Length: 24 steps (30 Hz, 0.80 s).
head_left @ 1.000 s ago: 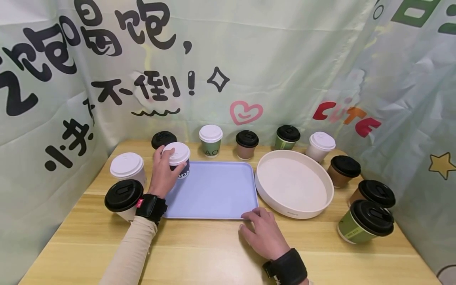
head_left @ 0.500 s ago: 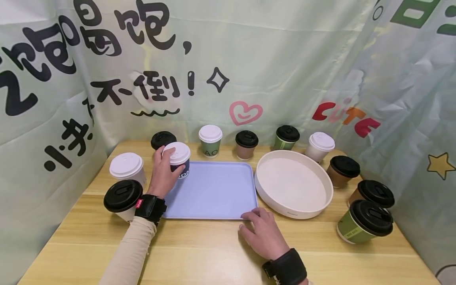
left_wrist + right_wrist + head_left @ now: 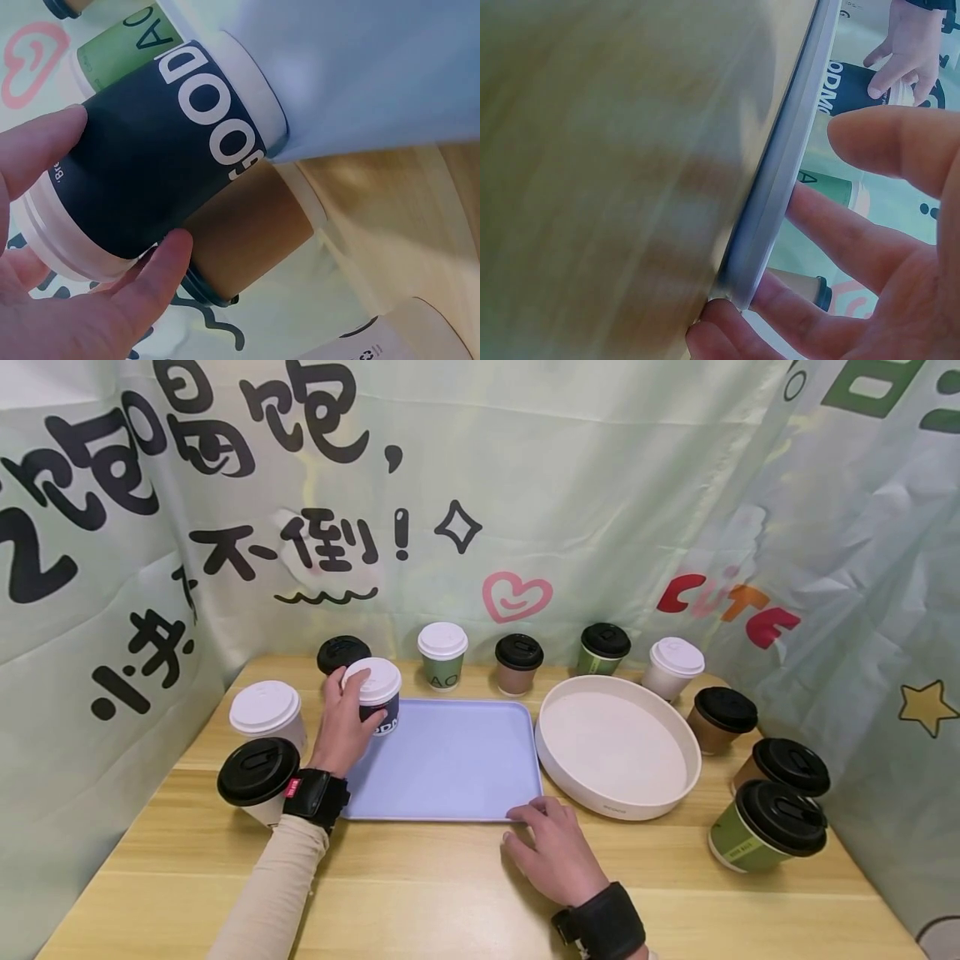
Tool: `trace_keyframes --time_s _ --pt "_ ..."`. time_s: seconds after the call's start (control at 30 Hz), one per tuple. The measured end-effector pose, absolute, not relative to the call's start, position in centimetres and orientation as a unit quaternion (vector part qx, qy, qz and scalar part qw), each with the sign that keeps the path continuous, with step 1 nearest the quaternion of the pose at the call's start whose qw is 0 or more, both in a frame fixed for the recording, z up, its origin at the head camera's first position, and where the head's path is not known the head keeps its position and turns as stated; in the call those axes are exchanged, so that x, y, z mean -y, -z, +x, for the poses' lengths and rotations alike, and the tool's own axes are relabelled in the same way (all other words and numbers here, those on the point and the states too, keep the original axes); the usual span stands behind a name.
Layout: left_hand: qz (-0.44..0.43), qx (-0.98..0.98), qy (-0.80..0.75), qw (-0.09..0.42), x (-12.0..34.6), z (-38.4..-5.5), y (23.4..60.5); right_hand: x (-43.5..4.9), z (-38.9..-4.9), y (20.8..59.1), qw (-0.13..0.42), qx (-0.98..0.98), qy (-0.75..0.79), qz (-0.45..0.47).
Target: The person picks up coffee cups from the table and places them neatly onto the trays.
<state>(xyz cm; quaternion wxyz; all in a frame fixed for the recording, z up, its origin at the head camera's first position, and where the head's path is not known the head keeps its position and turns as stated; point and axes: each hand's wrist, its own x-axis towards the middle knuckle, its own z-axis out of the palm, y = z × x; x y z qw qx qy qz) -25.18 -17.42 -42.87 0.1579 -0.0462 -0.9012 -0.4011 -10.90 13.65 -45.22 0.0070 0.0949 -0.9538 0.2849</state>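
A dark navy paper coffee cup [image 3: 377,683] with a white lid stands at the left rear corner of a lilac tray [image 3: 453,768]. My left hand [image 3: 343,733] holds it, thumb and fingers spread around its side near the lid. Large white lettering shows on the cup in the left wrist view, where its base meets the tray. At the tray's front right corner, my right hand [image 3: 558,856] touches the edge with its fingertips. The right wrist view shows that thumb [image 3: 870,142] apart from the tray edge [image 3: 780,165].
A round cream tray [image 3: 618,752] sits against the lilac tray's right side. Lidded cups line the table's back and sides, among them a green one [image 3: 443,657] behind, a black-lidded one [image 3: 258,777] by my left wrist, and a green one [image 3: 768,827] at right.
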Motion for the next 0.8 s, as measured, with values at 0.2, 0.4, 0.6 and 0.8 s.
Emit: trace_keyframes --time_s 0.2,0.4,0.6,0.8 --pt "-0.042 0.906 0.391 0.156 17.41 -25.15 42.79 -13.66 -10.94 45.25 0.004 0.954 -0.285 0.095" --pt "-0.033 0.906 0.389 0.161 17.52 -25.25 42.88 -13.67 -10.93 45.26 0.003 0.954 -0.284 0.094" --pt "-0.035 0.907 0.386 0.167 17.59 -25.28 42.94 -13.70 -10.89 45.29 0.001 0.954 -0.285 0.094" --pt "-0.031 0.911 0.375 0.171 17.54 -25.30 42.93 -13.76 -10.93 45.26 0.004 0.954 -0.285 0.095"
